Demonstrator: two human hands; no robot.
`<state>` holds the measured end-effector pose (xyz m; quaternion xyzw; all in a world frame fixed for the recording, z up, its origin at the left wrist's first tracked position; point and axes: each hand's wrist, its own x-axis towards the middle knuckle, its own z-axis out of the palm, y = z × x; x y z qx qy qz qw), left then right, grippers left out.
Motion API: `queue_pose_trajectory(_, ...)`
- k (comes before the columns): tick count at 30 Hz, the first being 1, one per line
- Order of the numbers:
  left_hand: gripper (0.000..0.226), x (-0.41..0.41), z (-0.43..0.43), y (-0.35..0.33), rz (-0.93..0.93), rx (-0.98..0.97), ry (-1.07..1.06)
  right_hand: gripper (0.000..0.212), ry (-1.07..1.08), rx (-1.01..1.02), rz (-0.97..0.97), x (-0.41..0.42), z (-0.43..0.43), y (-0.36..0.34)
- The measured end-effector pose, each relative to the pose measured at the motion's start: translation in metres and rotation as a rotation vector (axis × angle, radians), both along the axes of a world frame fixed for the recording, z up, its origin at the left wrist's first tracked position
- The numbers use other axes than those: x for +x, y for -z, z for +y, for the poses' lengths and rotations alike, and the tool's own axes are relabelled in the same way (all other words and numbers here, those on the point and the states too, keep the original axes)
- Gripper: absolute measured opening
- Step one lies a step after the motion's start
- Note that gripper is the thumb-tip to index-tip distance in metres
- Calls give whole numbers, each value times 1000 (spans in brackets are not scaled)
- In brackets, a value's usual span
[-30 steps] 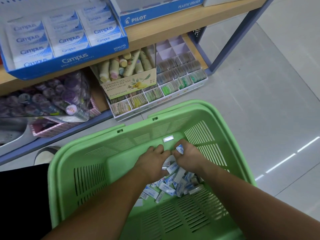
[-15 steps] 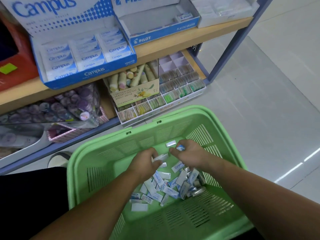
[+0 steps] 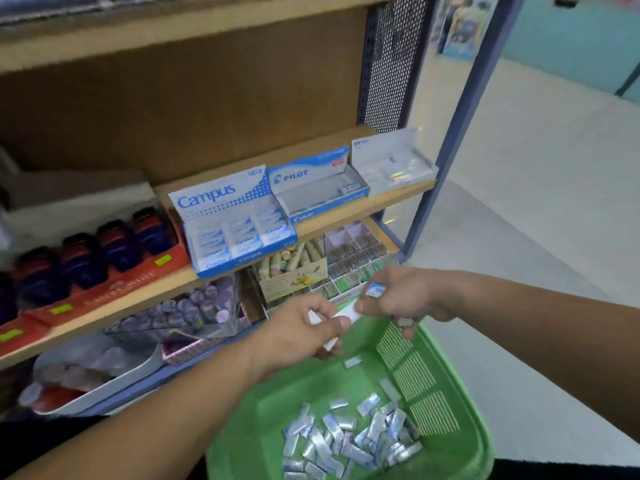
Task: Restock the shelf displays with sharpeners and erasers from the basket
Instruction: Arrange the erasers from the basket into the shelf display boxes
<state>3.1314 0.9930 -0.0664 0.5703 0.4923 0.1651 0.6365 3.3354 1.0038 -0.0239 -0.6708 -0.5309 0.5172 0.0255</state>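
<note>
A green plastic basket (image 3: 446, 420) sits low in front of me with several small blue-and-white wrapped erasers (image 3: 349, 441) heaped in its bottom. My left hand (image 3: 301, 330) is raised above the basket's far rim, shut on a few white erasers. My right hand (image 3: 401, 296) is beside it, shut on erasers, one blue-and-white one (image 3: 375, 290) showing between its fingers. On the wooden shelf above stand a Campus eraser box (image 3: 228, 223), a nearly empty Pilot eraser box (image 3: 318, 188) and a white display box (image 3: 394, 164).
Red trays of dark ink bottles (image 3: 90, 258) fill the shelf's left. Below are a hand cream box (image 3: 294, 268), a compartment tray of small items (image 3: 356, 265) and round purple items (image 3: 194, 306). A blue shelf post (image 3: 460, 109) stands at right, with tiled floor (image 3: 519, 220) beyond.
Both hands have risen out of the basket's heap with erasers in them, up to its far rim. The view has tilted up to show the higher shelf.
</note>
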Motion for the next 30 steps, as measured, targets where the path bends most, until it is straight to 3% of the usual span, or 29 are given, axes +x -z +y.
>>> queue_pose_trajectory(6,32,-2,28,-103,68,144,-34,21,172,141,330,1,16,-70)
queue_pose_trajectory(12,29,4,63,-127,95,230,-50,18,246,224,463,7,33,-83)
queue_pose_trajectory(17,21,22,87,-121,68,215,-86,21,183,255,363,33,67,-89)
queue_pose_trajectory(21,18,48,122,-119,115,296,-137,28,385,326,379,56,112,-85)
queue_pose_trajectory(25,15,85,167,-106,247,376,-100,27,489,457,192,91,145,-51)
queue_pose_trajectory(30,10,139,223,-86,304,446,-117,18,609,654,118,135,177,-10)
